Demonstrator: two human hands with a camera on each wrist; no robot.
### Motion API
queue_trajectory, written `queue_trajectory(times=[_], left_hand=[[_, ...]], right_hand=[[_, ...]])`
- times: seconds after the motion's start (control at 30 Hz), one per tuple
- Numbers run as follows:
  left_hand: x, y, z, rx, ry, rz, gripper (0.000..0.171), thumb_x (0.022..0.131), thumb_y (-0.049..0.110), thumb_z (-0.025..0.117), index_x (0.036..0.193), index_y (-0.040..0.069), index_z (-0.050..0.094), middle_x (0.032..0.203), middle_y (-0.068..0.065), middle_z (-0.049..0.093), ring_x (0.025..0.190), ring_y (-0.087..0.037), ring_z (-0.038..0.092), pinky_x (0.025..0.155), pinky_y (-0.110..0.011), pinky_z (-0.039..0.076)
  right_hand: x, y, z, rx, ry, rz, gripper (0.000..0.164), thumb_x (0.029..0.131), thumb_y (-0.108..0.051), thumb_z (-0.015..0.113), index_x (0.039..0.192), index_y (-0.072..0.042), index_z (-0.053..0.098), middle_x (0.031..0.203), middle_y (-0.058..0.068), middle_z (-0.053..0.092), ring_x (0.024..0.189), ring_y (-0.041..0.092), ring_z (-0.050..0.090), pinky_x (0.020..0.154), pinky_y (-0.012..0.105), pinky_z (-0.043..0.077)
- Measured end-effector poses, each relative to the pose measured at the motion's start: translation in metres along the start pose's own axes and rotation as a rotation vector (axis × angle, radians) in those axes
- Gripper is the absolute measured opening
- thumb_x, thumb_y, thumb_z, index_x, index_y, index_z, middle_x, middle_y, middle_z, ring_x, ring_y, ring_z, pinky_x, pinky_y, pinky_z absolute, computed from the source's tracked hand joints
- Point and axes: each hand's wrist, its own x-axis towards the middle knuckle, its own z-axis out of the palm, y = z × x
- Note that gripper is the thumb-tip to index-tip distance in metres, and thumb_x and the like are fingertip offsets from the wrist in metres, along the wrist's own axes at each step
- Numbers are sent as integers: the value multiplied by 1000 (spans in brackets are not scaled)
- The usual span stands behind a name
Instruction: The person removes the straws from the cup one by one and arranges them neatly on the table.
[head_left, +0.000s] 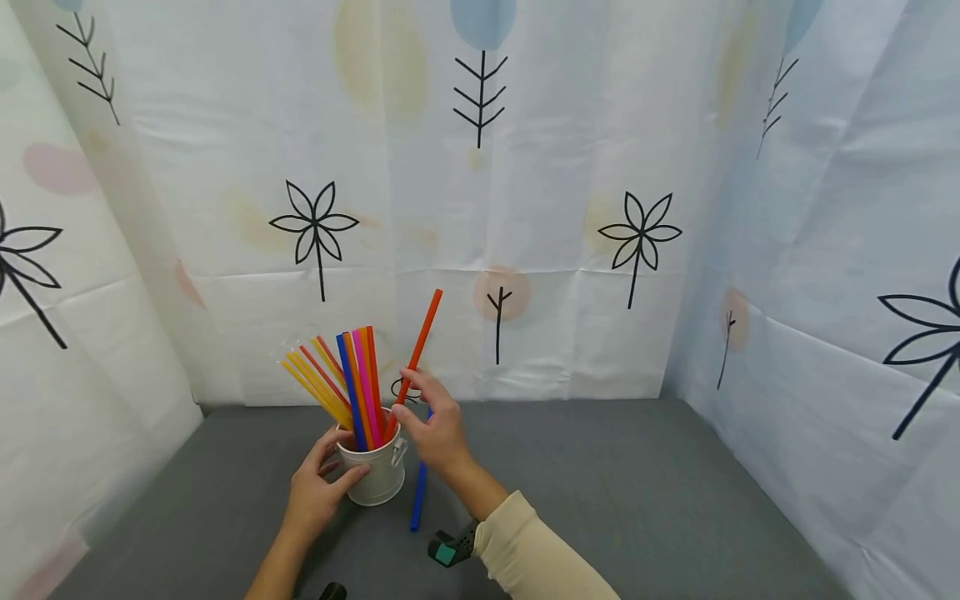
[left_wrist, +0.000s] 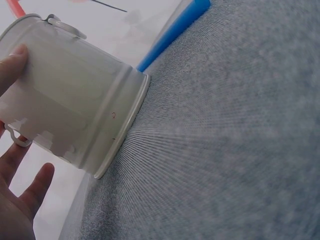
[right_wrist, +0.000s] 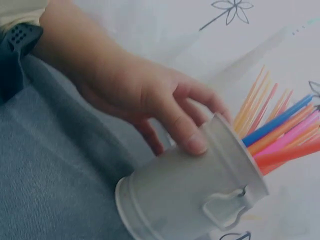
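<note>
A small white metal bucket [head_left: 381, 479] with side lugs stands upright on the grey table. My left hand [head_left: 313, 493] holds it near the rim from the left, thumb in front; the right wrist view shows this hand [right_wrist: 155, 95] too. In the bucket lean several thick straws, among them a blue one [head_left: 349, 383] and a pink one [head_left: 364, 379], beside a bunch of thin yellow and red straws [head_left: 318, 383]. Between thumb and fingers, my right hand [head_left: 442, 429] pinches a red-orange straw [head_left: 426, 327], slanted, its lower end at the bucket's rim.
Another blue straw [head_left: 418, 500] lies on the grey table [head_left: 600, 483], right of the bucket and partly behind my right hand. A black strap with a green patch [head_left: 447, 552] is at my right wrist. Patterned white curtains [head_left: 555, 208] enclose the table's back and sides.
</note>
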Motion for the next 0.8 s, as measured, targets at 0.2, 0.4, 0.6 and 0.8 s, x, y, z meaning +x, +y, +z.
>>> queue_trajectory(times=[0.2, 0.4, 0.6, 0.8], left_hand=[[1, -1, 1, 6, 9, -1, 54, 82, 19, 80, 128, 10, 55, 146, -23, 41, 122, -44, 50, 93, -61, 45], [1, -1, 0, 11, -3, -32, 54, 82, 23, 80, 129, 12, 54, 148, -22, 39, 124, -44, 48, 95, -60, 44], [1, -1, 0, 11, -5, -28, 55, 82, 22, 80, 129, 12, 54, 148, -21, 40, 123, -43, 49, 95, -59, 45], [0, 0, 0, -3, 0, -11, 53, 82, 20, 80, 127, 11, 55, 147, -23, 40, 123, -44, 49, 94, -60, 45]], right_hand=[[7, -41, -11, 49, 27, -58, 45, 85, 6, 68, 129, 4, 56, 130, 24, 56, 107, 38, 59, 88, 49, 52], [12, -47, -13, 75, 66, -74, 44, 85, 8, 67, 127, 6, 57, 126, 25, 57, 100, 39, 61, 90, 44, 52], [9, -46, -18, 125, 81, 26, 43, 86, 9, 65, 128, 5, 56, 129, 24, 56, 95, 41, 63, 87, 42, 55], [6, -39, -22, 171, 109, 110, 42, 87, 9, 65, 127, 3, 57, 130, 23, 56, 92, 42, 64, 74, 33, 58]])
